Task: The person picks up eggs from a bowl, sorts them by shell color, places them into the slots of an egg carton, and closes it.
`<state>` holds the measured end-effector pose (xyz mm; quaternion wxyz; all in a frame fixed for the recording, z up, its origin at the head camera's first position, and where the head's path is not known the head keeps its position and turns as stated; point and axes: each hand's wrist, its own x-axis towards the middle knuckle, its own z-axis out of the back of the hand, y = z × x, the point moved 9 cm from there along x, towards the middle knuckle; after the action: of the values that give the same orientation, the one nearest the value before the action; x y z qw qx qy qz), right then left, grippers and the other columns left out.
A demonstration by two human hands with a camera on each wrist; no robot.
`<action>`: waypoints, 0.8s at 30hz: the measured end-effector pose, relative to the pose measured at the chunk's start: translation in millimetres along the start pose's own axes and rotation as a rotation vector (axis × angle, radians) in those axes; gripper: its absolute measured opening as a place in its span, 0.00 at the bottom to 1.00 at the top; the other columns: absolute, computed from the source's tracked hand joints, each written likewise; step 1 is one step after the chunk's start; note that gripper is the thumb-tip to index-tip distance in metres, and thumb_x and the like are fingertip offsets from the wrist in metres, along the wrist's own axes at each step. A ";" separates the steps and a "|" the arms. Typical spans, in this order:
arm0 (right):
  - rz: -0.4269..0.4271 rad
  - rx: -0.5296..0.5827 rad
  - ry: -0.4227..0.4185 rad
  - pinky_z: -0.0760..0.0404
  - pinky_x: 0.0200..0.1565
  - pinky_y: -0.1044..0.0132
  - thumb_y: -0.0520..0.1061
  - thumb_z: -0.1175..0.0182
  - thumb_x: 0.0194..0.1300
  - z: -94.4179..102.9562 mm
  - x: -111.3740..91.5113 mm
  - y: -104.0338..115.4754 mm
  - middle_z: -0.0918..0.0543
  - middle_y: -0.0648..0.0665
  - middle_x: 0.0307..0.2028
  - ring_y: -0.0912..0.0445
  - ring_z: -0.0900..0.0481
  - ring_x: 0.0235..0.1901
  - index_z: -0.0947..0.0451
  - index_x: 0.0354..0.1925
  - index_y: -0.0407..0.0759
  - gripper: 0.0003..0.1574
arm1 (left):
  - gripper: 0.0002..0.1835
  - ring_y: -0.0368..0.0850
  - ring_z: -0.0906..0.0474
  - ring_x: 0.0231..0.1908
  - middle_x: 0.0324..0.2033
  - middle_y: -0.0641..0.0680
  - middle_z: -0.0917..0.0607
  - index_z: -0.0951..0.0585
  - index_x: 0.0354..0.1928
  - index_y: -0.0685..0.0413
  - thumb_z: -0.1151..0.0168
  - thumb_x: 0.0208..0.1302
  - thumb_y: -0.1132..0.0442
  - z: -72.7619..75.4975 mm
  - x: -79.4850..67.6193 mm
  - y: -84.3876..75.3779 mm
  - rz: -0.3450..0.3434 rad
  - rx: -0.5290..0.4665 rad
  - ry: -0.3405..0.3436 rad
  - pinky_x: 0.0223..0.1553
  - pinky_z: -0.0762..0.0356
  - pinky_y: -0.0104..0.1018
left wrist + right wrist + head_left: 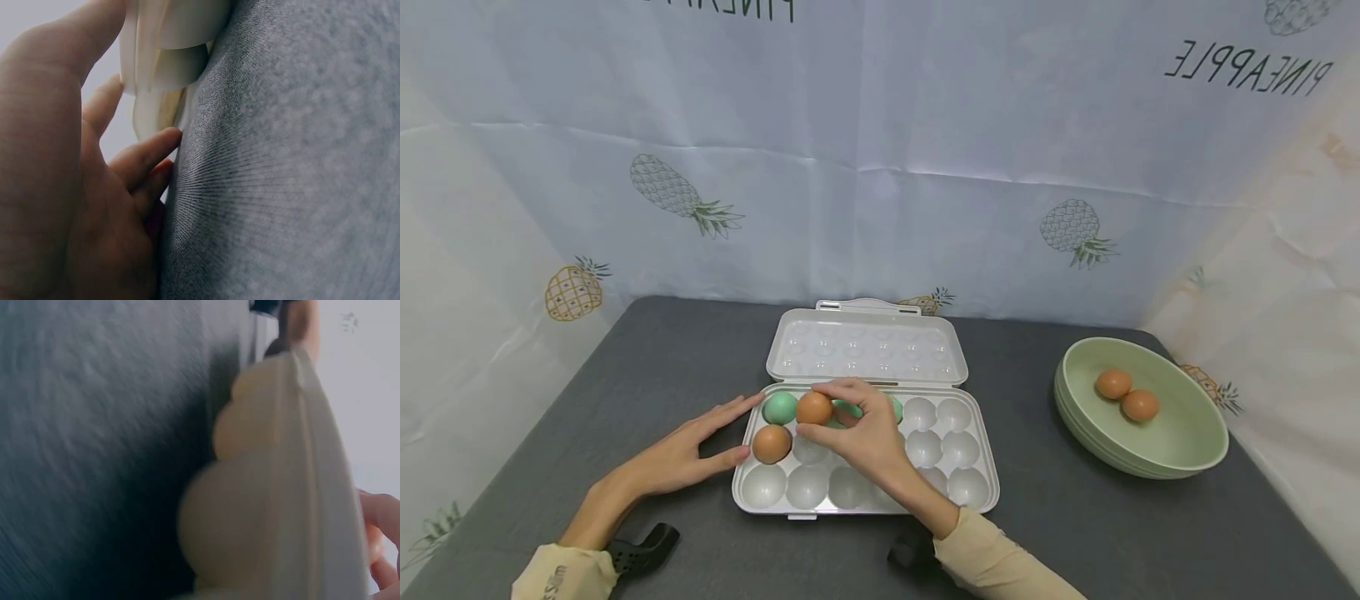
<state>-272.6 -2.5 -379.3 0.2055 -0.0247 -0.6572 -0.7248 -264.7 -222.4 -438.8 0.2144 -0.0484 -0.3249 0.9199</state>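
Note:
A white plastic egg tray [805, 487] lies in front of me, its cups facing up. Between thumb and fingers my right hand [868, 433] pinches a brown egg [814, 408] at the back row, second cup from the left; whether it touches the cup is hidden. In the back left cup sits a green egg [779, 407], with another brown egg [771, 443] in the cup before it. More green shows behind the right hand, partly covered. My left hand [681, 454], fingers extended, touches the tray's left side with fingertips and thumb; the left wrist view shows these fingers [147, 156] beside the tray.
The tray's hinged lid [868, 346] lies open behind it. On the right, stacked pale green bowls [1180, 417] hold two brown eggs [1127, 395] in the top one. A dark grey cloth [1052, 533] covers the table, and a pineapple-print curtain [887, 225] hangs behind.

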 end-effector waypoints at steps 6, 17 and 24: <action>-0.043 -0.037 0.053 0.16 0.58 0.69 0.33 0.22 0.50 -10.7 -7.7 -12.2 0.14 0.38 0.53 0.56 0.17 0.53 0.14 0.52 0.32 0.28 | 0.38 0.79 0.44 0.74 0.76 0.66 0.35 0.42 0.79 0.27 0.39 0.72 0.45 -0.7 0.6 0.3 -0.002 -0.009 0.009 0.64 0.40 0.80; 0.072 -0.210 0.078 0.15 0.56 0.68 0.34 0.20 0.48 -16.2 -17.1 -14.0 0.10 0.39 0.48 0.45 0.13 0.52 0.12 0.48 0.33 0.26 | 0.38 0.79 0.43 0.74 0.76 0.66 0.35 0.41 0.79 0.29 0.38 0.72 0.45 0.4 -1.0 -0.4 -0.002 -0.003 0.005 0.65 0.40 0.80; 0.100 -0.321 0.086 0.15 0.54 0.69 0.35 0.20 0.47 -16.2 -17.8 -13.1 0.09 0.41 0.45 0.48 0.12 0.50 0.11 0.46 0.34 0.25 | 0.38 0.77 0.42 0.74 0.76 0.65 0.34 0.41 0.79 0.29 0.38 0.71 0.46 0.3 -0.3 -2.1 -0.015 -0.003 -0.007 0.66 0.39 0.78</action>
<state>-256.9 -12.7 -399.3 0.2628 -0.0590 -0.5217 -0.8095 -263.8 -221.3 -437.2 0.2200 -0.0428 -0.3272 0.9180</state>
